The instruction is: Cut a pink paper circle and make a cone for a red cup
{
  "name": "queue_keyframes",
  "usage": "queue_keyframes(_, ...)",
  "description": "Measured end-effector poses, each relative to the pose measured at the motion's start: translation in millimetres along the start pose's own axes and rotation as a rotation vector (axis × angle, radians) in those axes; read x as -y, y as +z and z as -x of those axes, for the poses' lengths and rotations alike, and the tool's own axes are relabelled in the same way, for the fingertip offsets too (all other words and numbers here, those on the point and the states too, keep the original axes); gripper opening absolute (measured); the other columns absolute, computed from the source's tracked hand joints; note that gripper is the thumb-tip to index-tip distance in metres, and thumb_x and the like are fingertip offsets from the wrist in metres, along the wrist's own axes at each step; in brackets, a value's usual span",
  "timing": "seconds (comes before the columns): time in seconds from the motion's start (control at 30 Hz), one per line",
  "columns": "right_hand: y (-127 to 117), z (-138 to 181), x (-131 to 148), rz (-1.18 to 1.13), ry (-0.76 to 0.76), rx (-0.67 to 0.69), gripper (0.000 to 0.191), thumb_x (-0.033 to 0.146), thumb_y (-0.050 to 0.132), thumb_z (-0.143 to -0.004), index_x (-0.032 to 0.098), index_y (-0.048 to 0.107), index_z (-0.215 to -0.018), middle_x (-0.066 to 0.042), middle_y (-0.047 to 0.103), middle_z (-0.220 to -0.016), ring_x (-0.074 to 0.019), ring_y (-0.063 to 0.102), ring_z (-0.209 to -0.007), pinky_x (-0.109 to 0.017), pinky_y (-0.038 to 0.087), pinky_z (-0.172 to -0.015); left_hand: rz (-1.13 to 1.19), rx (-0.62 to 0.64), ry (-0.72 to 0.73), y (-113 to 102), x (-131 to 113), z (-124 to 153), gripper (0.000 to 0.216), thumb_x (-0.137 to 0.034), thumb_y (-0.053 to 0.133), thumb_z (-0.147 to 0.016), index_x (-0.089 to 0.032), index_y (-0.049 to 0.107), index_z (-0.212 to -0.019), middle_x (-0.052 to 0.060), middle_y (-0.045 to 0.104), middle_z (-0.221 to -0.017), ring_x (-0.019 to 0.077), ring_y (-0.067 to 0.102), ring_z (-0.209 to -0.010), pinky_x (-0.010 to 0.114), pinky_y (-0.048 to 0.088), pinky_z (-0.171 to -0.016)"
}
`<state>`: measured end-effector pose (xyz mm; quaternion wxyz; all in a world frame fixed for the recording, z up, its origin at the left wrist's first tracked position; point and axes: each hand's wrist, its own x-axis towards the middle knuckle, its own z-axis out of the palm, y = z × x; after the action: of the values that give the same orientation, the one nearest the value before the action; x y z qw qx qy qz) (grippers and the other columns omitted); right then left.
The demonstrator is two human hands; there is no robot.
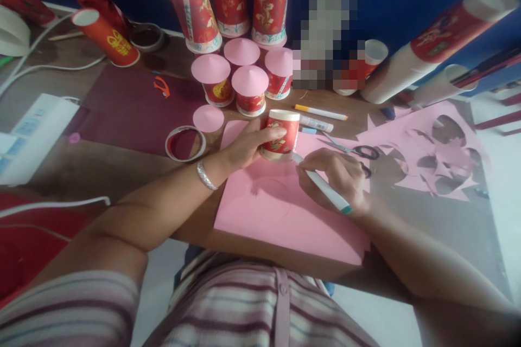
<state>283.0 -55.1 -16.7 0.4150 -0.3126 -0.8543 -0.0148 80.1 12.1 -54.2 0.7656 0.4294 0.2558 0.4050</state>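
My left hand (252,143) is closed around a short red cardboard tube (285,133) with a gold pattern and a white rim. It holds the tube upright above a sheet of pink paper (252,211). In my right hand (336,173) is a white marker (325,187) with a green end, its tip close to the tube's lower right edge. Whether the tip touches the tube I cannot tell. Scissors (352,147) lie on the pink paper, right of the tube and partly behind my right hand. A glue stick (315,123) lies just behind the tube.
Several red tubes with pink cone tops (249,84) stand at the back. A yellow marker (321,112), a tape roll (185,143) and a pink cone (208,118) lie nearer. Cut pink scraps (431,157) spread on the right. A long tube (443,38) leans at the back right.
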Motion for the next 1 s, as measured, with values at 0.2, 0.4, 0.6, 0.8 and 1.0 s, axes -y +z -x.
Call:
queue_keyframes(0.2,0.8,1.9,2.5,-0.010,0.011,0.005,0.023,0.002,0.068,-0.088,0.023,0.059,-0.092,0.002,0.069,-0.072,-0.0137,0.068,-0.060,-0.025,0.054,-0.054,0.001,0.032,0.070,1.5,-0.9,-2.3,0.025,-0.033,0.080,-0.086,-0.017,0.065,-0.098,-0.001,0.065,-0.083,0.0103,0.061,-0.072,0.022,0.052,-0.067)
queue_keyframes(0.4,0.3,1.0,2.6,-0.001,-0.001,0.013,0.024,0.001,0.068,-0.087,0.023,0.058,-0.092,0.002,0.069,-0.071,-0.0135,0.067,-0.059,-0.025,0.053,-0.053,-0.014,0.000,0.056,2.3,-1.5,-2.5,0.027,-0.035,0.081,-0.084,-0.018,0.066,-0.099,0.000,0.067,-0.085,0.0116,0.063,-0.074,0.023,0.053,-0.070)
queue_keyframes(0.6,1.1,1.5,-0.7,0.001,-0.003,0.005,0.023,0.002,0.066,-0.088,0.023,0.058,-0.092,0.002,0.068,-0.071,-0.0132,0.066,-0.058,-0.025,0.054,-0.053,-0.003,-0.014,0.022,1.6,-1.6,-0.9,0.030,-0.036,0.082,-0.083,-0.017,0.065,-0.099,0.001,0.069,-0.087,0.0132,0.067,-0.076,0.024,0.056,-0.068)
queue_keyframes(0.8,1.5,0.9,-2.9,0.033,-0.001,-0.009,0.022,0.002,0.064,-0.086,0.023,0.058,-0.091,0.003,0.067,-0.068,-0.0124,0.064,-0.055,-0.025,0.050,-0.051,0.034,-0.014,-0.044,0.5,-1.7,1.9,0.039,-0.034,0.083,-0.084,-0.018,0.064,-0.114,0.001,0.071,-0.095,0.0158,0.071,-0.083,0.027,0.062,-0.070)
queue_keyframes(1.0,0.9,1.1,-2.0,0.018,0.013,0.007,0.025,0.001,0.063,-0.084,0.024,0.057,-0.091,0.003,0.067,-0.068,-0.0128,0.063,-0.055,-0.025,0.049,-0.050,0.040,-0.013,-0.050,1.8,-3.4,1.7,0.034,-0.035,0.083,-0.083,-0.018,0.063,-0.104,0.001,0.070,-0.095,0.0157,0.070,-0.081,0.028,0.062,-0.069)
